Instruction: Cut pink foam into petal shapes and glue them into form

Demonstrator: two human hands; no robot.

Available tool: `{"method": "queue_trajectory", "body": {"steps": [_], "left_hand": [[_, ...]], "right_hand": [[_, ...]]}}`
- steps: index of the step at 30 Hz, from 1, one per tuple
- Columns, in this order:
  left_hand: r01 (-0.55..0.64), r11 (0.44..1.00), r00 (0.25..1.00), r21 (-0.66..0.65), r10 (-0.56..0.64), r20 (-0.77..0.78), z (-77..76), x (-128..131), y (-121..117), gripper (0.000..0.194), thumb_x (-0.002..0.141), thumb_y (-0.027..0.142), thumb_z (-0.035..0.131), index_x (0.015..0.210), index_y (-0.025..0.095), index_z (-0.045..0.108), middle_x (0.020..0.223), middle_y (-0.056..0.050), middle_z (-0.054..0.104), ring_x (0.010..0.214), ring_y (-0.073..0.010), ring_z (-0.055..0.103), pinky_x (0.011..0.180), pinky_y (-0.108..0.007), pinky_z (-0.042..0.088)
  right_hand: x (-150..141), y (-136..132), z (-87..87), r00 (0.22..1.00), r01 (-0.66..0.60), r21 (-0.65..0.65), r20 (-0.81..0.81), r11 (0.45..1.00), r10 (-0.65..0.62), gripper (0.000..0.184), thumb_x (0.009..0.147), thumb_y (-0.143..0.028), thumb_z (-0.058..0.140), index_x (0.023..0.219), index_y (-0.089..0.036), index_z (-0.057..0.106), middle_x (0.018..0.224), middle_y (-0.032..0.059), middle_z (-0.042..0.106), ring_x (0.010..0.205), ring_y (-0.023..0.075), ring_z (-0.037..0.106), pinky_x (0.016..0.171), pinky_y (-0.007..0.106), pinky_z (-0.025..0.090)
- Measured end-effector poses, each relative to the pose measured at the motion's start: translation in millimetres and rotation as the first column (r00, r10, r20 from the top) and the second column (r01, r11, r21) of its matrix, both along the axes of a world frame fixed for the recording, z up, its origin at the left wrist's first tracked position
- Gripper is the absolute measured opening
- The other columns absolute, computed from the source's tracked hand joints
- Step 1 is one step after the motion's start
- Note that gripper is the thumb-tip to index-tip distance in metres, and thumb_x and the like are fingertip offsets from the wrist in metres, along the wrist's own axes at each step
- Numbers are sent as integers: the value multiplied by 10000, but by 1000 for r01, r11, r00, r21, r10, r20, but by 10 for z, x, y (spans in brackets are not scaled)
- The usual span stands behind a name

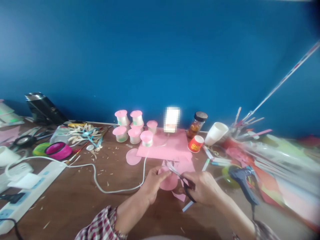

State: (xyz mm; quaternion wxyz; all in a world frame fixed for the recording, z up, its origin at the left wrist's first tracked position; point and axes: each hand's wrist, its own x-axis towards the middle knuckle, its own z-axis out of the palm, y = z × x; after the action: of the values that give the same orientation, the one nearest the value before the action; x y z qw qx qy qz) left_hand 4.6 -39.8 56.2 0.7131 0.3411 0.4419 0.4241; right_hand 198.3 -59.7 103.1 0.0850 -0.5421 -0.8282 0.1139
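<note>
My left hand point(152, 184) pinches a round pink paper piece point(169, 181) above the brown table point(75, 196). My right hand point(203, 188) grips black-handled scissors point(180, 178), whose blades are in the pink paper's upper edge. A small pink offcut point(179, 196) lies just below the hands. A larger pink sheet point(170, 148) and a cut pink disc point(133, 156) lie farther back.
Several pink-topped white cups point(135, 128) stand at the back, with a jar point(197, 125), a red paper cup point(196, 144) and a tipped white cup point(217, 132). A blue glue gun point(243, 181) lies right; a power strip point(32, 186) and white cable point(105, 186) left.
</note>
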Motion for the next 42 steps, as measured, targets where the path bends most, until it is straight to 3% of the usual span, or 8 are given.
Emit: {"method": "queue_trajectory", "body": {"steps": [19,42], "left_hand": [[0,1000,999,6,0,-47,32,2,3,229,670,325,745,776,124,715,754,-84,705,709,-183,610,674,-279,440],[9,1000,1000,-11,-9,-16,49,14,16,252,676,325,744,819,119,720,765,-90,715,702,-189,619,658,-284,450]], "right_hand": [[10,9,-29,995,-27,-68,-97,997,20,259,768,-411,636,640,-214,526,557,-33,599,504,114,529,499,206,265],[19,15,-46,998,-14,-57,-70,998,10,272,777,-445,637,646,-215,573,556,-28,612,503,123,543,496,213,265]]}}
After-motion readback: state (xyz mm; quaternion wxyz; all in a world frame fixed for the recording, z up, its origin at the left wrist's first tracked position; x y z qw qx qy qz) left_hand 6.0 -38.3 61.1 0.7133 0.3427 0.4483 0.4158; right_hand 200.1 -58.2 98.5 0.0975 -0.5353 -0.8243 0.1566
